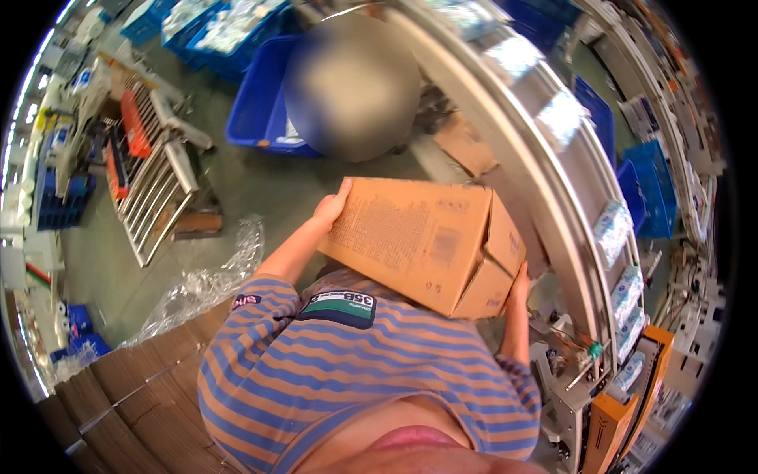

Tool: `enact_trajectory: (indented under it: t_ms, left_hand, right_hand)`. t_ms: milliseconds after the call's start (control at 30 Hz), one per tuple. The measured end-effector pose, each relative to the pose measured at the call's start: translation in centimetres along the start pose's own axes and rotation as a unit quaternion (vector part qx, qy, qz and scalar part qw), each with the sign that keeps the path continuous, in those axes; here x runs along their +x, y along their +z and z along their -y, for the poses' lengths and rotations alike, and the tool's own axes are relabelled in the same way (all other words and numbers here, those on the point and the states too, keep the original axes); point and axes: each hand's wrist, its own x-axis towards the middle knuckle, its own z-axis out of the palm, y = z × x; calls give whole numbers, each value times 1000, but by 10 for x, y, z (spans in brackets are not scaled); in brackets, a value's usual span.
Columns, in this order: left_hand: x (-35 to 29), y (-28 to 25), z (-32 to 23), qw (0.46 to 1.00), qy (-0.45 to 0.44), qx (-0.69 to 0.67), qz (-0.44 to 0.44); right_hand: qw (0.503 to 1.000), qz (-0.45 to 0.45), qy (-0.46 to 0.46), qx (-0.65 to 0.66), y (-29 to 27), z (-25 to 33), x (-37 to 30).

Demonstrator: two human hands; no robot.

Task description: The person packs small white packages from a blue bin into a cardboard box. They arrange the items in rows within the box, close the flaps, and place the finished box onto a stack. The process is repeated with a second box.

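A brown cardboard box is held tilted in front of my chest, between both hands. My left hand grips its upper left end, the thumb lying along the edge. At the lower right end, my right hand is closed on the edge by the flaps. Those end flaps are folded in but leave a gap. The box's underside and most of the fingers behind it are hidden.
To the right a curved metal conveyor carries plastic-wrapped packs. A roller frame stands at left, near clear plastic film. Flattened cardboard is stacked behind me. A blue bin stands ahead, partly covered by a round blurred patch.
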Motion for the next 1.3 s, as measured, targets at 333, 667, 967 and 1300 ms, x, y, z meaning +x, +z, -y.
enact_trajectory:
  t_ms: [333,667,967,1300]
  left_hand:
    - [-53,-275,196,928,-78,-290,-220]
    - [-136,-369,249,716,-14,-598,-358]
    - [-36,-476,255,524,92,-676,-511]
    - [-43,-660,166,414,56,-681,-602]
  right_hand:
    - [927,245,-103,-265,398,68,-52]
    - [596,452,-377,-546,733,102,-275]
    - [418,568,-514,-489,1109,58,-436]
    - [292,631,-630,-346,1219,-68,-587]
